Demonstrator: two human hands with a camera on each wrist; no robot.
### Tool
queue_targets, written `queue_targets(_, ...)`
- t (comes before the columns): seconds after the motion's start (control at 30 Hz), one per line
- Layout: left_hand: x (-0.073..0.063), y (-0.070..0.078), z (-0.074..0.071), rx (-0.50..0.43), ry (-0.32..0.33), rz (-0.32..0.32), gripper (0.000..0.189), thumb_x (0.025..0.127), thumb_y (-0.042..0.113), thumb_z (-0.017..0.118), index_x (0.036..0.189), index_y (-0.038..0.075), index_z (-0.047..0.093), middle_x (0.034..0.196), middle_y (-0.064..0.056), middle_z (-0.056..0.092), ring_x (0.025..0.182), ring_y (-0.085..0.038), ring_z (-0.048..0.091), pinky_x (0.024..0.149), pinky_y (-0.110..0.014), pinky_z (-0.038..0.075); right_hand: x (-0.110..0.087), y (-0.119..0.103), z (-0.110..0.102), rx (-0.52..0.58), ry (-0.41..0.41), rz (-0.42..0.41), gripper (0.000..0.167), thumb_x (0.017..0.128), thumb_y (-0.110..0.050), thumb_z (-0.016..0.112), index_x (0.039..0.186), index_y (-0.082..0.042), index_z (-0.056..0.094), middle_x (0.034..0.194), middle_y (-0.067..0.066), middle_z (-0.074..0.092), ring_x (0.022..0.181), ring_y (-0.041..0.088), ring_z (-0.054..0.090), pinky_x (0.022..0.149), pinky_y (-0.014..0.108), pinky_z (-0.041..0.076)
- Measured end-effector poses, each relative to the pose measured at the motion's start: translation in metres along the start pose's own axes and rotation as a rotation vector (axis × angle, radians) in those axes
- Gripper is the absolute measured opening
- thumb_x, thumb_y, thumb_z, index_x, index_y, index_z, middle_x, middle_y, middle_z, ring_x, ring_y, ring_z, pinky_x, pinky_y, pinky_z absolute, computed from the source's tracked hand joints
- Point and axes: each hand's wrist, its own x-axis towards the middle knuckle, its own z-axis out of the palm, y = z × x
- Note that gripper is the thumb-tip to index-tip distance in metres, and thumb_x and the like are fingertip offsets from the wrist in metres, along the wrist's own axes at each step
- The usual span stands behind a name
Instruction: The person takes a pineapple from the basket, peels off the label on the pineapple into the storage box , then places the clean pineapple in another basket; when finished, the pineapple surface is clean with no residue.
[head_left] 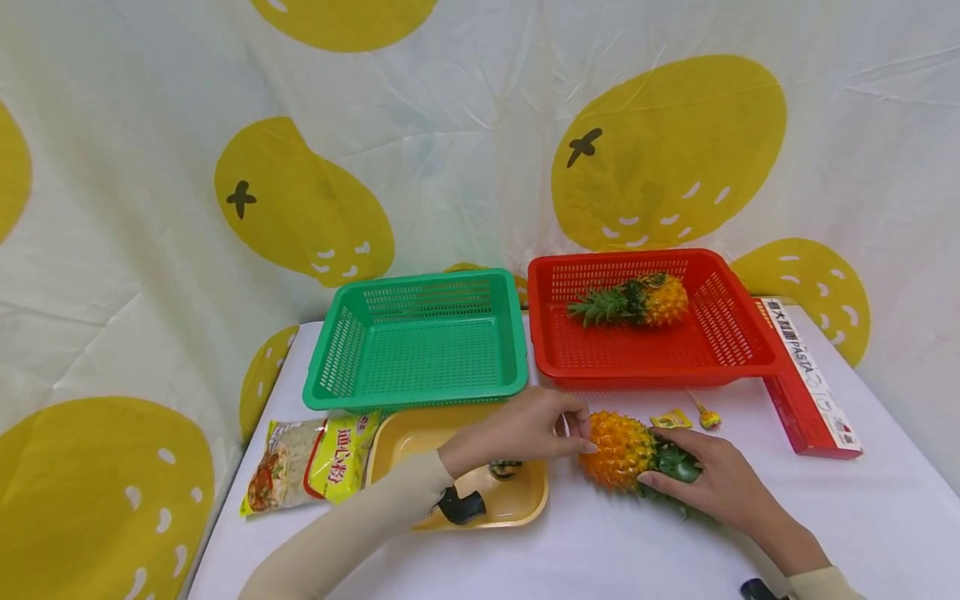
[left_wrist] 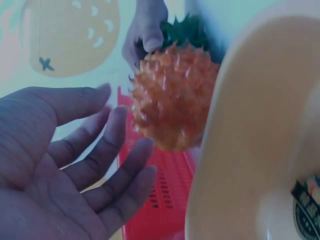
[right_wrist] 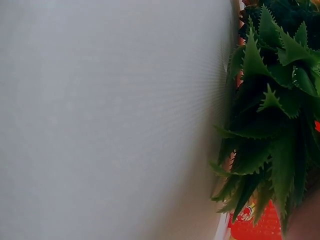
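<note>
Your right hand (head_left: 712, 475) gripped the leafy end of the pineapple (head_left: 615, 450), which lay on its side, right of the tan tray (head_left: 525, 504) and nearer than the red basket (head_left: 660, 372). Your left hand (head_left: 528, 425) had hold of nothing, its fingers loosely bent and its thumb spread apart, just beside the fruit's left end. At far right, the red-and-white box (head_left: 810, 383) read "意大利面 PASTA"; at left, the yellow bag (head_left: 311, 462) read "通心粉". A dark label (head_left: 505, 469) in the tray carried print too small to read. White cloth (head_left: 600, 558) covered your table, before a pale curtain (head_left: 450, 125) printed with big yellow shapes.
</note>
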Motion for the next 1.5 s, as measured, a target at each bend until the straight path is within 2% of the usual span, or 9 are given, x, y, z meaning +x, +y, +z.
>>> queue_targets(0.13, 0.009, 0.002, 0.006, -0.014, 0.018, 0.023, 0.021, 0.097, 0.03, 0.082, 0.109, 0.016, 0.071, 0.098, 0.014, 0.068, 0.091, 0.002, 0.063, 0.081, -0.012, 0.049, 0.001, 0.0, 0.0, 0.003, 0.002, -0.002, 0.067, 0.083, -0.048, 0.089, 0.131, -0.003, 0.073, 0.123, 0.016, 0.073, 0.109, 0.04, 0.068, 0.089, 0.068, 0.052)
queue_targets(0.3, 0.014, 0.004, 0.012, -0.023, 0.059, 0.04, 0.039, 0.095, 0.031, 0.084, 0.125, 0.011, 0.07, 0.119, 0.003, 0.068, 0.109, -0.009, 0.062, 0.092, -0.012, 0.044, 0.001, 0.0, 0.0, 0.001, -0.006, 0.005, 0.068, 0.084, -0.049, 0.089, 0.131, -0.004, 0.073, 0.123, 0.017, 0.073, 0.109, 0.04, 0.067, 0.088, 0.069, 0.052)
queue_targets(0.47, 0.016, 0.006, 0.018, -0.055, 0.064, 0.008, 0.058, 0.095, 0.034, 0.083, 0.143, 0.013, 0.061, 0.14, 0.001, 0.061, 0.128, -0.011, 0.055, 0.105, -0.019, 0.041, 0.001, 0.001, 0.0, -0.008, -0.009, 0.007, 0.069, 0.083, -0.05, 0.089, 0.131, -0.004, 0.073, 0.124, 0.017, 0.073, 0.109, 0.04, 0.067, 0.088, 0.069, 0.052)
queue_targets(0.6, 0.018, 0.006, 0.022, -0.053, 0.055, -0.018, 0.071, 0.093, 0.038, 0.084, 0.152, 0.013, 0.053, 0.149, -0.001, 0.056, 0.136, -0.01, 0.05, 0.109, -0.021, 0.038, 0.001, 0.001, 0.0, -0.007, -0.005, 0.001, 0.068, 0.083, -0.049, 0.089, 0.131, -0.004, 0.073, 0.123, 0.016, 0.073, 0.108, 0.038, 0.067, 0.088, 0.068, 0.053)
queue_targets(0.83, 0.025, 0.006, 0.031, -0.044, 0.024, -0.04, 0.075, 0.092, 0.043, 0.084, 0.154, 0.017, 0.05, 0.151, 0.003, 0.053, 0.139, -0.005, 0.045, 0.111, -0.022, 0.035, 0.001, 0.001, -0.001, 0.003, -0.008, 0.005, 0.067, 0.084, -0.048, 0.089, 0.131, -0.004, 0.073, 0.124, 0.014, 0.073, 0.109, 0.036, 0.067, 0.088, 0.067, 0.053)
queue_targets(1.0, 0.028, 0.005, 0.036, -0.028, 0.009, -0.065, 0.076, 0.09, 0.045, 0.085, 0.154, 0.019, 0.052, 0.15, 0.003, 0.053, 0.136, -0.006, 0.047, 0.109, -0.023, 0.038, 0.0, 0.001, 0.0, 0.005, -0.008, 0.006, 0.067, 0.084, -0.048, 0.089, 0.131, -0.005, 0.073, 0.123, 0.013, 0.073, 0.108, 0.035, 0.067, 0.087, 0.066, 0.053)
queue_targets(1.13, 0.031, 0.003, 0.038, -0.024, -0.005, -0.058, 0.077, 0.089, 0.045, 0.086, 0.153, 0.02, 0.051, 0.147, 0.002, 0.055, 0.131, -0.005, 0.049, 0.107, -0.021, 0.038, 0.0, 0.002, 0.0, 0.002, -0.001, 0.003, 0.066, 0.084, -0.048, 0.089, 0.131, -0.005, 0.073, 0.123, 0.013, 0.073, 0.107, 0.034, 0.067, 0.086, 0.066, 0.054)
queue_targets(1.37, 0.035, -0.002, 0.044, -0.016, -0.029, -0.033, 0.078, 0.088, 0.043, 0.088, 0.152, 0.017, 0.052, 0.145, 0.0, 0.057, 0.125, -0.001, 0.048, 0.104, -0.017, 0.036, -0.001, 0.002, 0.002, 0.02, -0.002, 0.008, 0.067, 0.083, -0.048, 0.09, 0.131, -0.004, 0.073, 0.124, 0.013, 0.073, 0.108, 0.034, 0.067, 0.088, 0.066, 0.054)
queue_targets(1.5, 0.036, -0.002, 0.046, 0.004, -0.031, -0.045, 0.078, 0.086, 0.043, 0.089, 0.15, 0.016, 0.053, 0.144, 0.001, 0.056, 0.122, 0.0, 0.048, 0.101, -0.014, 0.036, 0.0, 0.002, 0.002, 0.018, 0.007, -0.005, 0.066, 0.083, -0.047, 0.09, 0.131, -0.005, 0.073, 0.123, 0.011, 0.073, 0.108, 0.032, 0.067, 0.088, 0.065, 0.054)
